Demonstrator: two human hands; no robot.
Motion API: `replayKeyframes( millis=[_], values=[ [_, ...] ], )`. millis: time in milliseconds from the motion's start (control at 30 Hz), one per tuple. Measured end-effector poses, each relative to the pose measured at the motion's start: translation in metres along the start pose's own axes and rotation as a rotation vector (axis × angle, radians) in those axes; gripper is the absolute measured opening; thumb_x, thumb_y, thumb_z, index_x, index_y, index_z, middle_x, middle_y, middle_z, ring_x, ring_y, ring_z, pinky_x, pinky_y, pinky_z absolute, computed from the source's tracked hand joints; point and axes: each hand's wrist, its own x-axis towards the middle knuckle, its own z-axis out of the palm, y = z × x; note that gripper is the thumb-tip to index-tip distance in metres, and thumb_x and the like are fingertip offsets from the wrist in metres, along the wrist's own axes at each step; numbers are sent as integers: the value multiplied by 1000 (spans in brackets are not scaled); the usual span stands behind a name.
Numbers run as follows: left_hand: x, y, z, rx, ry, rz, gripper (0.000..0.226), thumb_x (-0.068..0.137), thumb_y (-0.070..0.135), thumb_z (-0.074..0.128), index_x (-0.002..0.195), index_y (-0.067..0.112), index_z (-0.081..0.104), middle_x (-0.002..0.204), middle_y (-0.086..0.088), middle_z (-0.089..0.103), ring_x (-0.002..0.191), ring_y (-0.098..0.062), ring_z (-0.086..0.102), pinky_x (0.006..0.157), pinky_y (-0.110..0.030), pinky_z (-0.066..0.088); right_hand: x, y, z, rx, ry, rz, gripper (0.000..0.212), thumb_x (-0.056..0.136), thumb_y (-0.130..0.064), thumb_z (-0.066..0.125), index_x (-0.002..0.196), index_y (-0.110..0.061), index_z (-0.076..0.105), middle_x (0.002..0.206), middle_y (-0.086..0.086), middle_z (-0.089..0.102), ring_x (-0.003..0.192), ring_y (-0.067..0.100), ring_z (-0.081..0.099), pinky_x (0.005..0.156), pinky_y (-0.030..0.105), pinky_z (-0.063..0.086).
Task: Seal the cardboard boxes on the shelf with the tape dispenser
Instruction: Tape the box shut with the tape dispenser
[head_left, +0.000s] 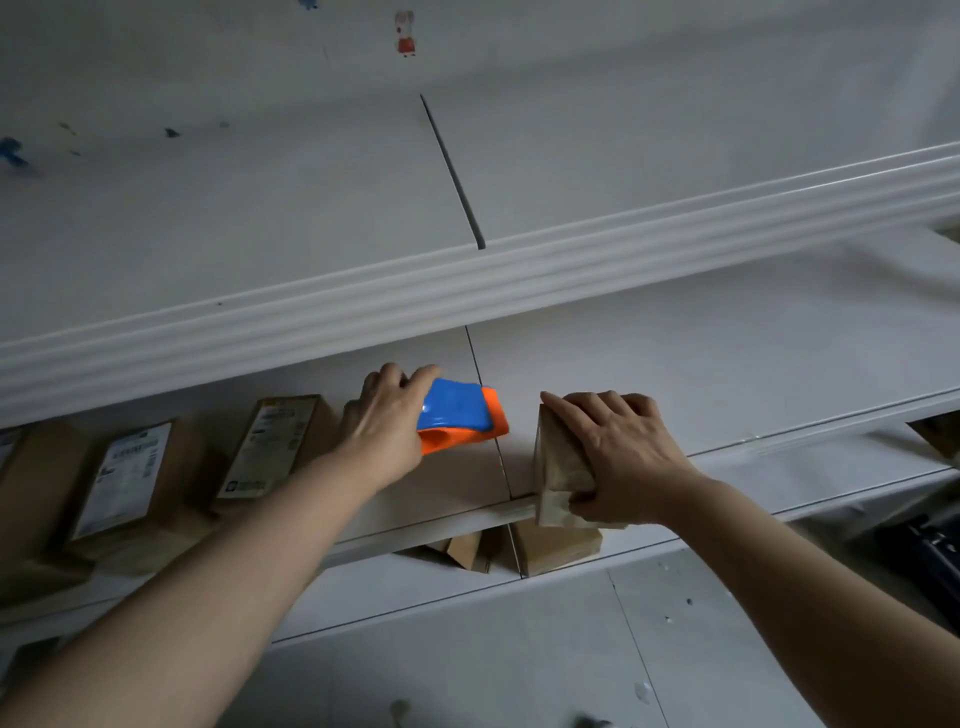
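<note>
My left hand grips a blue and orange tape dispenser that rests on the white shelf, near its middle. To the right, my right hand lies over a small cardboard box at the shelf's front edge, fingers on top and thumb at its near end. The box's top is mostly hidden under the hand. A gap of bare shelf separates the dispenser from the box.
A row of cardboard boxes with white labels lines the shelf to the left. More boxes sit on the shelf below. A thick white shelf lip overhangs above. A dark object sits at the far right.
</note>
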Motion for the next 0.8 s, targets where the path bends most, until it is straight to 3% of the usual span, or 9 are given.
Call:
replayKeyframes(
  millis=[133,233,333,500,567,667,733,800],
  values=[
    [7,5,28,34,18,-4,96,75,6,63,150,30,9,128,-9,32,120,-31,32,99,-41,34,6,-2,-1,48,20,58,117,57,-60,66,152,-28,6,142,-4,37,125,22,39,105,43,25],
    [3,-3,46,129,67,21,97,71,-6,60,149,32,18,126,-11,39,118,-34,37,99,-43,34,14,-7,-2,59,-7,74,119,61,-62,66,151,-27,-4,145,-4,31,129,21,32,110,44,21],
    [0,-14,64,188,53,67,89,72,-5,61,145,33,29,115,-12,48,110,-36,46,92,-47,41,24,-12,-3,60,-16,66,121,63,-63,67,151,-24,-6,145,-3,32,129,22,33,111,45,19],
    [-4,-20,82,236,94,57,85,54,-9,77,126,23,45,95,-15,54,88,-37,57,65,-45,53,44,-22,-6,134,50,30,104,63,-59,69,146,-26,16,145,-4,35,130,21,34,111,48,19],
    [-11,-19,81,217,26,37,79,69,-3,72,137,22,40,109,-12,48,101,-34,53,74,-41,53,50,-24,-7,146,43,23,103,63,-61,68,146,-27,17,149,-5,31,134,20,30,113,50,16],
    [-20,-19,79,187,-154,57,74,91,8,50,150,32,12,132,-9,35,118,-32,44,90,-36,44,56,-25,-9,138,10,3,106,64,-73,61,149,-31,14,157,-5,17,144,19,13,115,56,9],
    [-20,-16,72,58,-250,26,61,97,19,44,147,39,15,137,-6,34,117,-32,46,92,-38,45,58,-25,-10,114,-41,-32,108,65,-80,54,151,-33,7,160,-4,5,147,20,2,115,60,4],
    [-17,-7,60,-89,-160,-14,48,98,22,44,142,35,32,139,-3,40,118,-28,47,96,-38,44,57,-21,-9,173,-25,-35,105,70,-81,48,151,-33,2,161,-5,-4,147,19,-8,115,59,-1]
  ],
)
